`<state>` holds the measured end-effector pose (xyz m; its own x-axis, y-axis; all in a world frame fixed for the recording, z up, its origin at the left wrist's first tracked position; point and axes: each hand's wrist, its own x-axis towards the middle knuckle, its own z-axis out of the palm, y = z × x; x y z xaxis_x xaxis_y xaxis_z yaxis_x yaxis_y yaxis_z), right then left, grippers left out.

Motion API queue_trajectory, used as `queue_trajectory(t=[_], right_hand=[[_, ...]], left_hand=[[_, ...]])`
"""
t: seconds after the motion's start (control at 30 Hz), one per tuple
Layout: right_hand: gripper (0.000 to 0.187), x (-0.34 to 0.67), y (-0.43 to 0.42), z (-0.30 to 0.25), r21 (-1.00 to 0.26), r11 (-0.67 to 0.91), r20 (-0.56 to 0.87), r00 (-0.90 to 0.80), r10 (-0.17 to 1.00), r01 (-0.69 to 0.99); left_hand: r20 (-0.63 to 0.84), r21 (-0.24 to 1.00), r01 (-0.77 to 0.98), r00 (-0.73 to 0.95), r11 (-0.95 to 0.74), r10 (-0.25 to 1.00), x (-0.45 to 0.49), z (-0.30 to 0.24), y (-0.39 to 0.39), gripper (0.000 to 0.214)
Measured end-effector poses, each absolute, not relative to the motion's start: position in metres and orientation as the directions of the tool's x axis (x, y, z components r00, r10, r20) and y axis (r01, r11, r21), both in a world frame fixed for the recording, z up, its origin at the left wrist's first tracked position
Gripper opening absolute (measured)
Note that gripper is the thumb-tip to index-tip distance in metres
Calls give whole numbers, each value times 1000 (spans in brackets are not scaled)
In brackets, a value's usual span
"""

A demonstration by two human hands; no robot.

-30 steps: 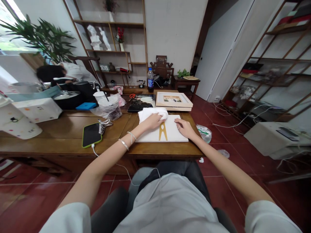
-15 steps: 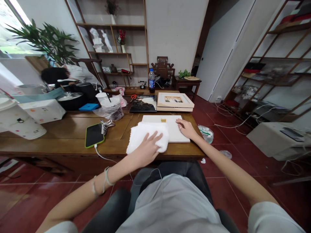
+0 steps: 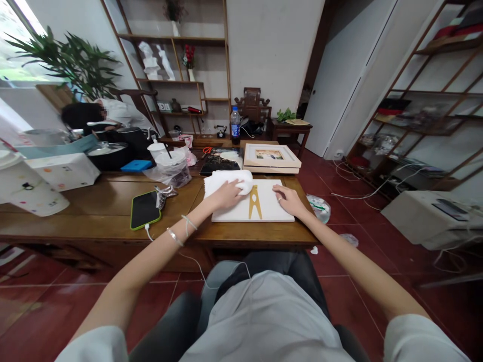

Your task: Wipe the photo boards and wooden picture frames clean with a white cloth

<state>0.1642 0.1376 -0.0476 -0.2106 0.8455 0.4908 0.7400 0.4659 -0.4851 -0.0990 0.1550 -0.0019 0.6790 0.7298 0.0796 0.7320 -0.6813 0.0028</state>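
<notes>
A white rectangular panel (image 3: 230, 214) lies flat near the table's front edge, with a gold A-shaped piece (image 3: 255, 205) on its middle. It looks like the back of a picture frame, though I cannot be sure. My left hand (image 3: 227, 195) is closed over a fluffy white towel (image 3: 222, 178), which covers the panel's upper left part. Fingers apart, my right hand (image 3: 290, 200) rests on the panel's right side, holding nothing in its grasp.
Behind the panel stand a cream frame with a picture (image 3: 272, 160) and a dark glossy sheet (image 3: 215, 162). A bottle (image 3: 235, 125) is farther back. To the left are a charging phone (image 3: 145, 208), a bagged cup (image 3: 170, 163) and a large paper cup (image 3: 32, 186).
My left hand and the towel have moved away from me, up the panel. The gold piece and the panel's lower left are now uncovered. My right hand stays in place.
</notes>
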Motion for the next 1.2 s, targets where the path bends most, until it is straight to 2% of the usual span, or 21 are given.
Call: queue_trajectory(t=[0.13, 0.27, 0.6, 0.73, 0.93, 1.2], right_hand=[[33, 165, 138, -48, -487, 459, 481, -211, 851, 743], [33, 165, 138, -49, -483, 468, 489, -216, 845, 740], [35, 164, 138, -48, -496, 468, 495, -205, 844, 731], [35, 164, 137, -46, -479, 467, 493, -212, 844, 743], [34, 163, 137, -46, -475, 461, 488, -212, 847, 750], [34, 163, 136, -45, -514, 453, 475, -198, 857, 728]], left_hand=[[90, -10, 787, 615, -616, 784, -99, -10, 179, 42], [100, -35, 784, 620, -620, 778, -106, -12, 166, 40], [44, 2, 665, 746, -747, 665, -140, 7, 39, 32], [23, 31, 638, 769, -769, 639, -148, 13, 16, 32], [27, 40, 672, 739, -740, 673, -148, 11, 64, 39], [133, -34, 737, 673, -675, 728, -137, -3, 157, 47]])
